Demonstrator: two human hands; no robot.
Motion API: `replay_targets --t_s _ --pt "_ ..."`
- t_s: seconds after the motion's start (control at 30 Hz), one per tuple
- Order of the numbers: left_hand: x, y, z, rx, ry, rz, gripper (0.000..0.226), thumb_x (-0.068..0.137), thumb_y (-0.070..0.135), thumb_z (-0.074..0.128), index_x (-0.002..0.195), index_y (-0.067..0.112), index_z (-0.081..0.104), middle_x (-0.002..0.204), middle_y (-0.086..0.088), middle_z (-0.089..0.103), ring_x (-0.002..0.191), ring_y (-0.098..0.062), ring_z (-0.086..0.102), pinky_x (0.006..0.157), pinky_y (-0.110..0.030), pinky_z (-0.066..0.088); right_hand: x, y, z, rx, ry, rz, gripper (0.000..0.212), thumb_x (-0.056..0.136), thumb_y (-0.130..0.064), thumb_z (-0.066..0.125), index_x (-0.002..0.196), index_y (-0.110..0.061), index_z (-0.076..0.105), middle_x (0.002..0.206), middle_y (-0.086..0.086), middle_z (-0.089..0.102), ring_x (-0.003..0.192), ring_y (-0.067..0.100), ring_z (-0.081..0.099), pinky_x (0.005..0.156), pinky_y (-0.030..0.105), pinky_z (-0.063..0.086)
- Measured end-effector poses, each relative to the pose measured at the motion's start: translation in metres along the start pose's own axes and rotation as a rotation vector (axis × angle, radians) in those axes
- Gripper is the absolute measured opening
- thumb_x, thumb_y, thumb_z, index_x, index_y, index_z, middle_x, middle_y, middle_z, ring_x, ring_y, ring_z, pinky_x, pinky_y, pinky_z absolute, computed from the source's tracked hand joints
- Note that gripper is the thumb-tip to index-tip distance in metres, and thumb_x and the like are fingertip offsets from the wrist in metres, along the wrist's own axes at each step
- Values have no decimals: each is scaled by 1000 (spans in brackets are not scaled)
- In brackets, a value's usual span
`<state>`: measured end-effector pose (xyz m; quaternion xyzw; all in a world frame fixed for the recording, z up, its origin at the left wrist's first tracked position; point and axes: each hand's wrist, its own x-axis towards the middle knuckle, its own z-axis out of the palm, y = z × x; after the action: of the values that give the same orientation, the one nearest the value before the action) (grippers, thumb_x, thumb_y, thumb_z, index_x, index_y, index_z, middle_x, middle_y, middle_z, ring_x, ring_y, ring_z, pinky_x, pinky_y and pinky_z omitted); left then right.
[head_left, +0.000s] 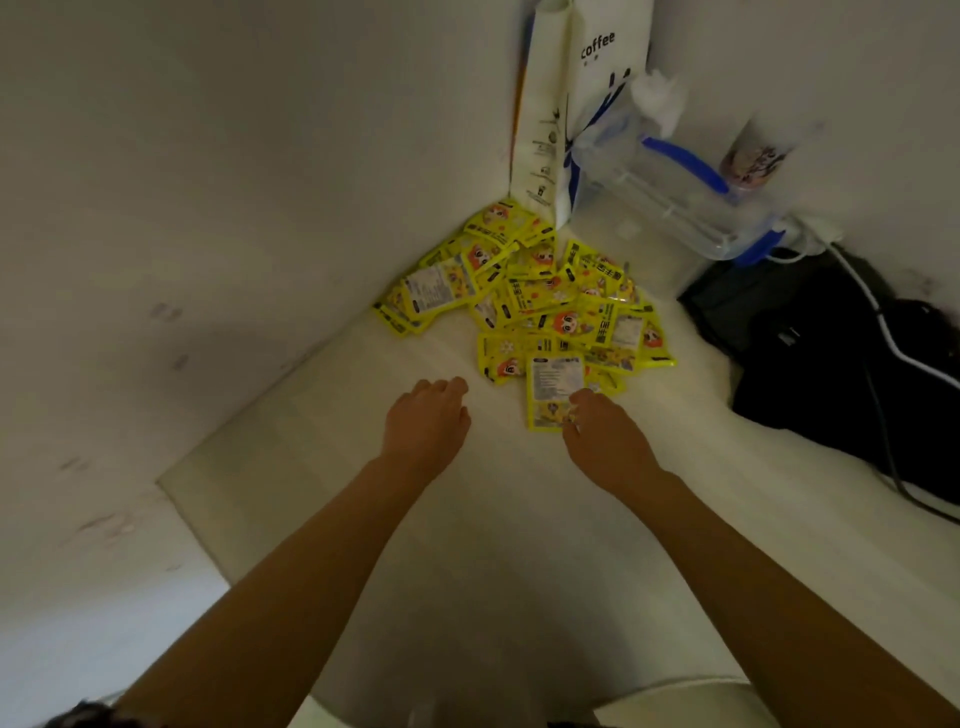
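A heap of several small yellow sachets (524, 291) lies on a white table (467, 545) near the corner of two walls. One sachet (550, 384) lies nearest me at the heap's front edge, back side up. My right hand (602, 436) pinches its lower right corner with curled fingers. My left hand (426, 421) hovers just left of the heap, fingers loosely curled, holding nothing.
A white paper bag marked "coffee" (582, 104) stands in the corner behind the heap. To its right sits a clear plastic box with blue clips (675, 202). A black bag with white cables (831, 353) fills the right side. Walls close off the left and back.
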<state>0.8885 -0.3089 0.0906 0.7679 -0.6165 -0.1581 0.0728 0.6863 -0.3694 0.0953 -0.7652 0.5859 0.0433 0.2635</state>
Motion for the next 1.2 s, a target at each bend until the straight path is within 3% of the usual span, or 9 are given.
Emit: replay_targets --t_s 0.2,0.33,0.5,0.67,0.83,0.97,1.1,1.2 --pt "65 17 13 -21 -40 42 31 93 19 48 123 12 51 119 -8 55 110 -27 51 79 -41 49 46 14 -3 156 -54 117 49 95 -30 51 134 -2 41 134 18 48 124 34 46 101 41 41" --pt "94 25 27 -19 -37 114 34 92 18 53 125 9 51 126 -10 54 118 -28 46 82 -42 47 66 13 5 205 -49 209 52 92 -35 54 130 -3 41 132 17 47 122 34 46 97 44 44" --pt "113 33 44 -13 -38 195 43 83 5 58 126 9 51 130 -11 54 121 -32 48 86 -42 47 80 3 9 111 -14 331 66 87 -44 59 135 -5 34 137 15 37 125 38 43 92 46 44" --pt "119 33 52 4 -30 234 43 80 5 59 123 6 55 128 -15 56 117 -37 51 91 -46 47 85 -8 16 41 15 397 80 81 -47 67 137 -6 27 139 16 30 124 38 41 92 46 45" --pt "114 29 55 68 -7 212 51 73 10 69 123 11 57 113 -12 59 100 -36 55 81 -43 47 85 -12 22 54 2 418 81 81 -40 68 140 -10 21 138 18 27 122 41 42 92 50 44" --pt "104 24 54 84 -13 143 55 74 13 71 126 14 52 112 -12 57 101 -34 51 81 -41 44 80 -7 21 113 -42 425 83 81 -35 70 143 -15 18 134 19 36 123 40 42 94 52 41" --pt "94 14 52 79 -75 89 60 83 20 63 138 16 39 110 -10 63 108 -33 46 87 -41 38 73 2 19 143 -54 402 71 81 -32 70 135 -14 28 133 14 47 125 35 43 95 50 38" --pt "90 4 50 59 -109 56 56 84 22 63 135 19 41 114 -7 63 108 -29 49 87 -38 38 70 5 17 131 -57 376 66 83 -33 68 135 -14 32 135 10 47 126 32 43 96 48 38"
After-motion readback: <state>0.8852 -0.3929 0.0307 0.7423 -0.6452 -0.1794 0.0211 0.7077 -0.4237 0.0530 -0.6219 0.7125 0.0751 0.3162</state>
